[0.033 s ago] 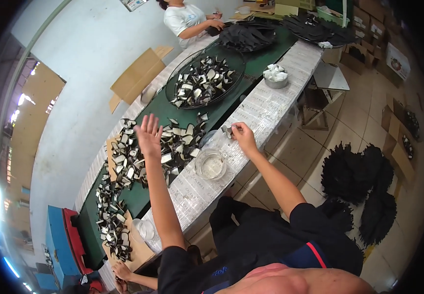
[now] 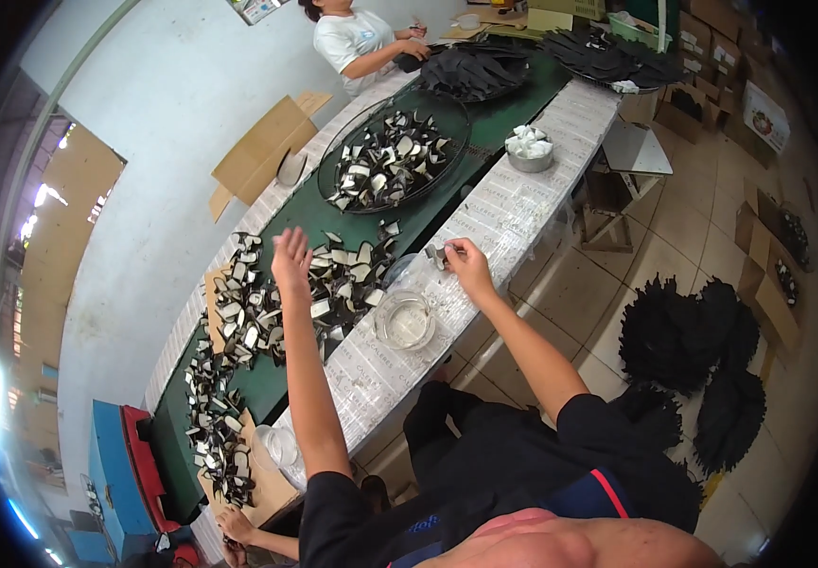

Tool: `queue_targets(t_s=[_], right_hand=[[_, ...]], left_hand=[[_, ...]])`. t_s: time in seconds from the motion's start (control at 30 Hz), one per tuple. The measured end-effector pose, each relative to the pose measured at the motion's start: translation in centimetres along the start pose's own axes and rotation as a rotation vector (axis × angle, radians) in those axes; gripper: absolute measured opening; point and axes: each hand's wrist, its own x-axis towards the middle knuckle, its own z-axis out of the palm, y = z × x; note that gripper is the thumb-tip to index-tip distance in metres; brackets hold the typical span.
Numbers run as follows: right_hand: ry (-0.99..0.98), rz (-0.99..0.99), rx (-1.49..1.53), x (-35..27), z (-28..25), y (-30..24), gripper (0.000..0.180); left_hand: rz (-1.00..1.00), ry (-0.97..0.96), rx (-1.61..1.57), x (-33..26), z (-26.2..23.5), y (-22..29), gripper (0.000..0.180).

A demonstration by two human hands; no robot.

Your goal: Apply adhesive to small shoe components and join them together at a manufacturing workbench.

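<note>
My left hand (image 2: 292,263) is raised over the heap of small curved black-and-white pieces (image 2: 338,275) on the green table (image 2: 322,216). Its fingers are stretched out, and nothing shows in them. Over the pale, paper-covered near strip (image 2: 489,220), my right hand (image 2: 470,268) pinches a small curved dark-and-white piece (image 2: 440,257) between thumb and fingers. A clear round bowl (image 2: 405,327) stands on the strip between my forearms.
A round mesh tray (image 2: 327,180) holds more pieces. Beyond it, a person in white (image 2: 357,43) handles black material. A metal bowl (image 2: 532,163) has white lumps. Another person's hand (image 2: 236,523) is lower left. Black material (image 2: 678,331) lies on the floor, near a stool (image 2: 638,151).
My left hand has turned slightly and its fingers are closer together. My right hand has barely moved and keeps its pinch on the small piece.
</note>
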Motion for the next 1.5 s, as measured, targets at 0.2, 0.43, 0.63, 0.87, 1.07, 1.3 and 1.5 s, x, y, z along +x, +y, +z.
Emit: queue_targets(t_s=[0.2,0.43,0.63,0.87,1.07,1.3,1.5], right_hand=[[-0.028,0.004,-0.020,0.0,1.2,-0.2,0.019],[-0.027,0.008,-0.047,0.0,0.6,-0.3,0.019],[-0.051,0.027,-0.082,-0.1,0.7,-0.8,0.019],[-0.030,0.009,-0.085,0.1,0.4,0.2,0.019],[-0.032,-0.015,-0.065,0.3,0.6,0.4,0.021],[-0.050,0.011,-0.004,0.0,1.0,0.0,0.019],[-0.061,0.021,-0.046,-0.5,1.0,-0.9,0.021]], left_hand=[[0.161,-0.018,1.660,1.2,-10.8,-11.2,0.064],[0.241,-0.195,1.637,-2.5,-10.8,-10.3,0.034],[0.236,-0.306,1.609,-4.3,-10.9,-7.6,0.030],[0.148,-0.340,1.580,-4.2,-12.3,-3.7,0.038],[-0.076,0.088,0.734,-5.1,-14.1,-1.4,0.042],[-0.241,0.162,-0.418,-13.6,-14.4,-1.7,0.039],[-0.254,0.231,-0.428,-23.8,-12.4,-5.6,0.036]])
